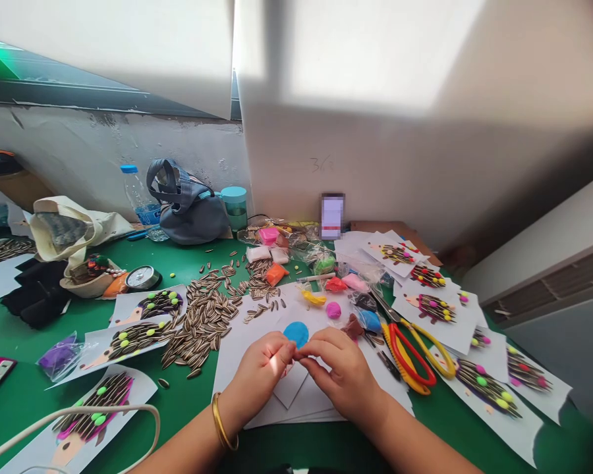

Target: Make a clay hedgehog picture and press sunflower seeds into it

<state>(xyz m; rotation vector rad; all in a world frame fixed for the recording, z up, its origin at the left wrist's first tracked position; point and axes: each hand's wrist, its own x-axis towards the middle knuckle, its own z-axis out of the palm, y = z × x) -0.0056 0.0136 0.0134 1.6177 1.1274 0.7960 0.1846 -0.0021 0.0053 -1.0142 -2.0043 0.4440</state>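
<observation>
Both of my hands meet over white paper [247,329] at the middle of the green table. My left hand [267,368], with a gold bangle [222,421] at its wrist, has its fingers closed; what they hold is hidden. Touching it, my right hand [340,368] pinches with thumb and forefinger, and whatever is between them is too small to make out. A round blue piece [296,334] shows just beyond my fingertips. Farther back lie a pink ball [333,310] and yellow clay [313,297]. Sunflower seeds [202,316] are heaped to the left.
Scissors [410,349] lie right of my right hand. Cards with seed hedgehogs [429,313] spread along the right, more [138,339] on the left. A phone [332,217], a blue-grey bag [190,210] and a bottle [141,201] stand at the back. A white cable [79,409] crosses the left front.
</observation>
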